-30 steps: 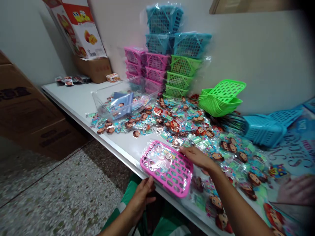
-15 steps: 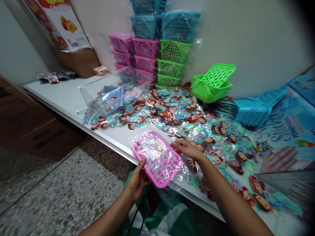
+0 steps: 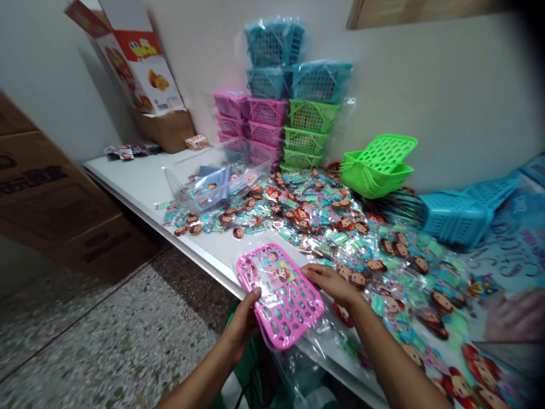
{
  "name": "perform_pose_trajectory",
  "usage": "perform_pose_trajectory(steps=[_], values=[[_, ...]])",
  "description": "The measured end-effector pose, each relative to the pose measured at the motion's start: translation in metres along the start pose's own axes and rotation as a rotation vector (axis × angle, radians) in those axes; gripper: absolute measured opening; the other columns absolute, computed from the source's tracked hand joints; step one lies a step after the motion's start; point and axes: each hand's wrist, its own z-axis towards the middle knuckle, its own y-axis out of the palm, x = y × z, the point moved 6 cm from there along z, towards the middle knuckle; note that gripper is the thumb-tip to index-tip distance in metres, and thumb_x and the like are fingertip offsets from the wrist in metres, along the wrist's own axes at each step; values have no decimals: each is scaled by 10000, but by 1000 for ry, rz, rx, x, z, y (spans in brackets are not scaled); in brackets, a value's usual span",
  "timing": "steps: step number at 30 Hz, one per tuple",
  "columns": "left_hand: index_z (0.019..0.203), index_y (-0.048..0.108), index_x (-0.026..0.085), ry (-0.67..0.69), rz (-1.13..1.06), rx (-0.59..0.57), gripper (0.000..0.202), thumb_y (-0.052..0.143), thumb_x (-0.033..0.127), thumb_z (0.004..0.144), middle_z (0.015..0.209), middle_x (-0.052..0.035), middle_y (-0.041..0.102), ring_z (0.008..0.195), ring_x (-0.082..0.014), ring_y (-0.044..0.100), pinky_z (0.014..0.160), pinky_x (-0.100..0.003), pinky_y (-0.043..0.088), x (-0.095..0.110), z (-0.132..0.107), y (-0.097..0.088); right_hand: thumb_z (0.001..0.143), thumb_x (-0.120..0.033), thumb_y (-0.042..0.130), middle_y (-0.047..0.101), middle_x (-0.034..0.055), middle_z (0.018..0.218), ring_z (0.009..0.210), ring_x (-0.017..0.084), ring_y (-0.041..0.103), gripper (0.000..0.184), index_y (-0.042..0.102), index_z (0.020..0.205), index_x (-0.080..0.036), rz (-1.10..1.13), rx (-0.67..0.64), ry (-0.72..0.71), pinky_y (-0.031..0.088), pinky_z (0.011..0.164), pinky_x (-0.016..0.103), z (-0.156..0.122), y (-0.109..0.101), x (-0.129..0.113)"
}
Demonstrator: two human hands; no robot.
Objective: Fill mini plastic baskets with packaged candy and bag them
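Holding a pink basket (image 3: 285,307) tight in the left grip (image 3: 246,321) and right grip (image 3: 330,282), at the front edge of the white counter (image 3: 136,176). Covered in shiny packets (image 3: 315,218), with stacked baskets (image 3: 293,108) by the wall (image 3: 447,85). Below, speckled floor (image 3: 106,341), brown boxes (image 3: 55,199).

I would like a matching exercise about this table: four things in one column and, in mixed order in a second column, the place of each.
Things
1. pink basket
2. unwrapped green baskets
3. unwrapped blue baskets
4. clear tub

Places
a. on their side, at the far right of the table
b. between the left hand and right hand, at the near edge
c. on the left part of the table, packets inside
d. stacked by the wall, top one tilted

Pairs: 1-b, 2-d, 3-a, 4-c.
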Motion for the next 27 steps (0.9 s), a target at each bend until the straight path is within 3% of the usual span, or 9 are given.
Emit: perform_pose_trajectory(steps=[3,6,9,11,15,21,27], values=[[1144,577,163,36,-63,15,570,564,577,752,1020,-101,710,942,-281,657,788,-376,492,7,-4,-2,787,-539,573,593,-16,695,618,114,494,397,664,833,-155,-3,-19,-21,379,607,244,0,7,-12],[1194,555,155,73,-223,-57,567,583,521,763,1028,-112,711,967,-300,655,839,-420,496,23,-10,1,811,-532,556,617,2,751,662,124,526,389,670,865,-163,36,-33,-60,406,631,249,3,12,-33],[1226,537,129,104,-382,-74,552,613,432,771,999,-115,721,985,-301,654,900,-428,486,55,-16,0,831,-526,541,649,38,865,761,150,576,405,659,1010,-182,111,6,-87,445,703,271,12,7,-54],[1235,531,111,133,-466,-72,535,613,378,778,980,-118,726,996,-303,651,923,-434,481,88,-20,-2,827,-526,551,661,60,912,800,163,592,425,645,1072,-191,136,76,-99,457,728,280,24,-2,-63],[1248,532,148,205,-522,-17,501,591,311,778,945,-96,734,978,-303,659,901,-463,502,177,-19,-11,779,-540,602,676,60,870,753,160,590,429,670,1030,-198,127,173,-66,461,683,262,60,-21,-66],[1087,634,164,565,-432,156,353,562,296,767,866,-85,732,851,-284,692,804,-462,552,354,2,-40,706,-593,646,671,49,805,657,128,582,482,687,968,-191,254,194,82,433,575,223,114,-26,-59],[928,630,175,535,-406,275,342,608,430,702,732,-74,677,734,-276,674,746,-523,547,514,61,-71,588,-639,707,684,52,763,623,140,596,567,712,930,-186,295,292,198,456,557,231,121,-48,-102]])
